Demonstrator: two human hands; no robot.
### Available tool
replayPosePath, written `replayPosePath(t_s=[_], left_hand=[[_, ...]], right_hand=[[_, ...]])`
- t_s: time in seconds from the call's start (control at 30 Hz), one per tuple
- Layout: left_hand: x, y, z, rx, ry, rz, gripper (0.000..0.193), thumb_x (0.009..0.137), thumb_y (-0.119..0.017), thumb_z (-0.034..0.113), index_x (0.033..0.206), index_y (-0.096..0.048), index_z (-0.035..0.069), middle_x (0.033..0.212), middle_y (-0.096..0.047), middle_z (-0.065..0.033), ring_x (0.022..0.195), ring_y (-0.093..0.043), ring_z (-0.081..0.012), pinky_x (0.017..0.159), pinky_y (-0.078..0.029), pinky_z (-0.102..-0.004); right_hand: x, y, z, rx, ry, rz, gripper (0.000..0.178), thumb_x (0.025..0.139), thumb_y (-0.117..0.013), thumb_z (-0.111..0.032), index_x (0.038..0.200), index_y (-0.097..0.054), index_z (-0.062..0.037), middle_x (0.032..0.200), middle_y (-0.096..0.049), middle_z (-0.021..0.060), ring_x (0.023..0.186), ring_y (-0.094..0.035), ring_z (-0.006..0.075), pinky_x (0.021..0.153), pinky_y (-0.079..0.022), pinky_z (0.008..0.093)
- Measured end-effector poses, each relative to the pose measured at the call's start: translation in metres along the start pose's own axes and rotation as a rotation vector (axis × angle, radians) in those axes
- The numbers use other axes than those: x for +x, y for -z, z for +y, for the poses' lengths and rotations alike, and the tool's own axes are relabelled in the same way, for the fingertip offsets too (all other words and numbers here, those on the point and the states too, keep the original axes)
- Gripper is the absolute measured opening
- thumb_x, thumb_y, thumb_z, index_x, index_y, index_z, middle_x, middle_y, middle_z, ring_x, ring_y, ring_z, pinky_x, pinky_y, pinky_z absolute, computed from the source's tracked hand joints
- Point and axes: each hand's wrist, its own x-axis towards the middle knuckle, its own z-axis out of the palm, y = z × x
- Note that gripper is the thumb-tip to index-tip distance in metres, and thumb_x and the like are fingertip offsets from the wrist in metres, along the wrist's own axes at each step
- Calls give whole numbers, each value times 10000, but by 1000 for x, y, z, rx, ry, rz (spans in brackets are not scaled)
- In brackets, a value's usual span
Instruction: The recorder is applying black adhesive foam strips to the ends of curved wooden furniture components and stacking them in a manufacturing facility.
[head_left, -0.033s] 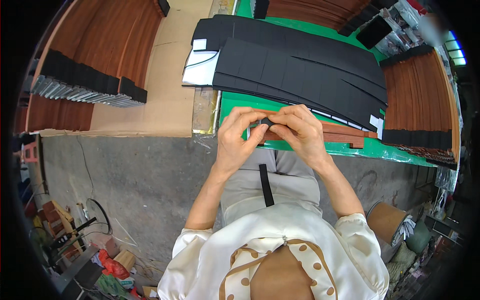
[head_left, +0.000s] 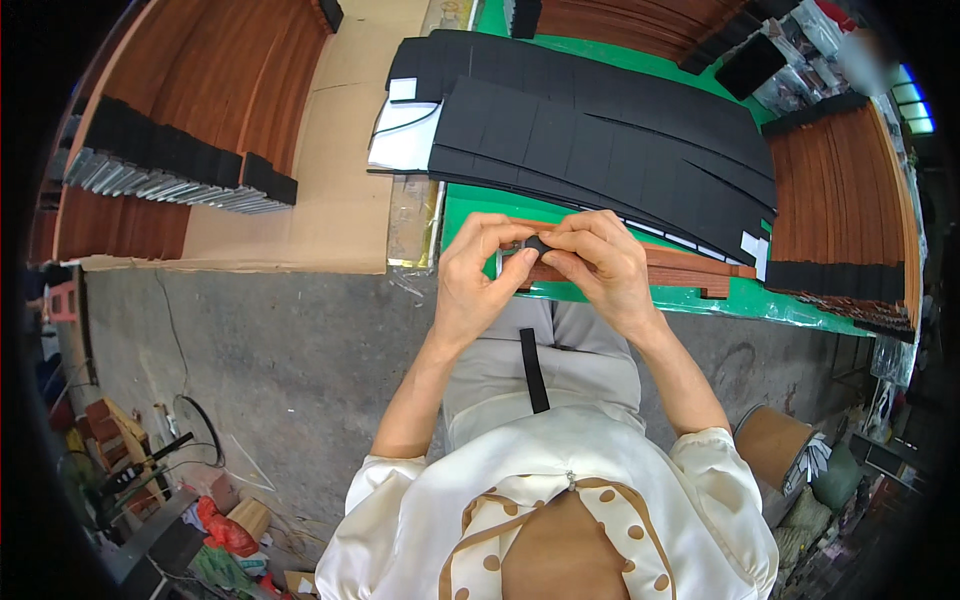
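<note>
My left hand point(head_left: 482, 268) and my right hand point(head_left: 603, 262) meet at the near edge of the green-topped table. Their thumbs and fingers pinch a small dark black piece point(head_left: 537, 245) between them; its exact kind is too small to make out. Beneath and behind my fingers lie reddish-brown wooden strips point(head_left: 690, 270), running off to the right. Whether the black piece is fixed to one of these strips is hidden by my fingers. Just beyond my hands a wide layer of black strips point(head_left: 590, 130) lies side by side, with white backing point(head_left: 402, 140) showing at its left end.
Stacked brown wooden slats with black-wrapped ends stand at left point(head_left: 215, 70) and right point(head_left: 840, 190). Cardboard point(head_left: 345, 170) covers the left surface. A dark flat rectangular object point(head_left: 750, 67) lies among clear plastic packets at the far right. On the floor sits a brown drum point(head_left: 772, 447).
</note>
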Motion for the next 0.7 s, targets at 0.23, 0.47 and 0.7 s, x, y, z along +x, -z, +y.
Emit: replayPosePath(t_s=[0.23,0.47,0.7], left_hand=[[3,-1,-13,-369,220,-81,253,797,-658,42,1047,-627,27,991,-535,-21,850,-480,-99,754,-409,-233],[0,3,-19,-284,129,-123,301,764,-722,82,1049,-644,26,1000,-542,-39,852,-502,-125,762,-425,-247],[2,2,-14,-152,52,-93,241,784,-701,117,994,-639,17,963,-578,-72,803,-546,-153,704,-462,-275]], right_hand=[[4,9,2,174,-184,-124,284,717,-729,-71,992,-672,-28,948,-627,79,849,-594,211,665,-491,301],[-1,17,11,184,-156,-114,298,735,-716,-48,1027,-657,-28,1019,-623,103,811,-636,186,649,-537,271],[-5,14,10,234,-182,-120,263,736,-718,-53,987,-654,-11,996,-624,106,809,-636,191,646,-542,281]])
